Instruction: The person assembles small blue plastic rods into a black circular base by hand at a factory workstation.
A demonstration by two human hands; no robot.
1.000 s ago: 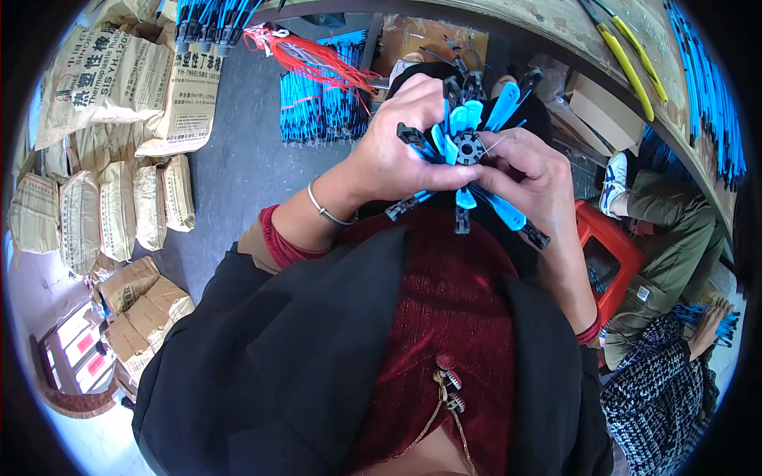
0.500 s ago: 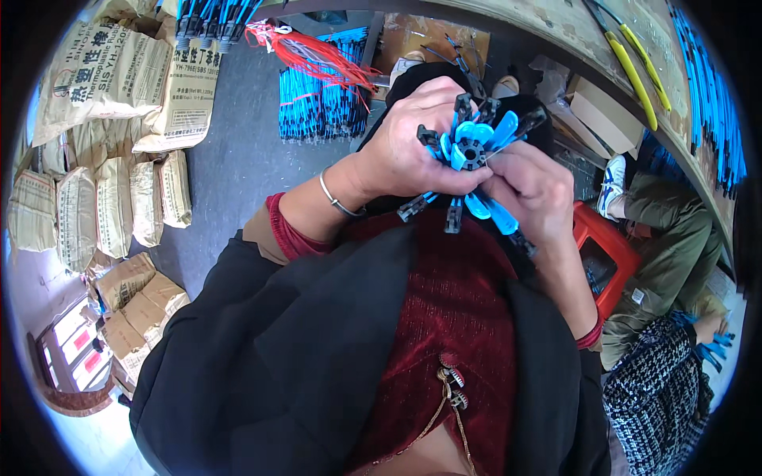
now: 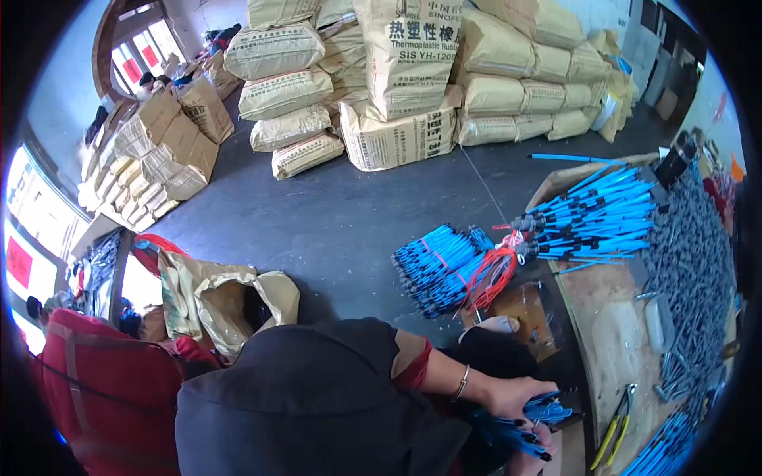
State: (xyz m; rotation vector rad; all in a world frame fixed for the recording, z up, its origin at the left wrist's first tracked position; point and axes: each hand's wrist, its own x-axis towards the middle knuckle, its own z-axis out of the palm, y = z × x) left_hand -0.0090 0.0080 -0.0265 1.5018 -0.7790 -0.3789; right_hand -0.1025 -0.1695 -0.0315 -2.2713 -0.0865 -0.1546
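Note:
At the lower right, my left hand [image 3: 514, 395] is wrapped round a cluster of blue plastic strips [image 3: 548, 410] with black ends. The strips stick out past the fingers on the bench side. Below it, my right hand [image 3: 536, 454] is partly covered by the strips and cut off by the lower edge; its fingers close round the lower part of the same cluster. Both hands are beside the workbench [image 3: 609, 333], near yellow-handled pliers [image 3: 613, 432] lying on it.
Blue rods [image 3: 607, 210] and a heap of grey parts [image 3: 690, 262] lie on the bench. Bundled blue strips [image 3: 440, 266] rest on the floor under red cord [image 3: 492, 278]. Stacked sacks [image 3: 512, 87] stand behind; an open sack [image 3: 230, 297] and a dark red jacket [image 3: 111, 389] are left.
The view has swung left, showing more floor, sacks and bench. The hands and blue cluster now appear at the lower right instead of upper middle, still together.

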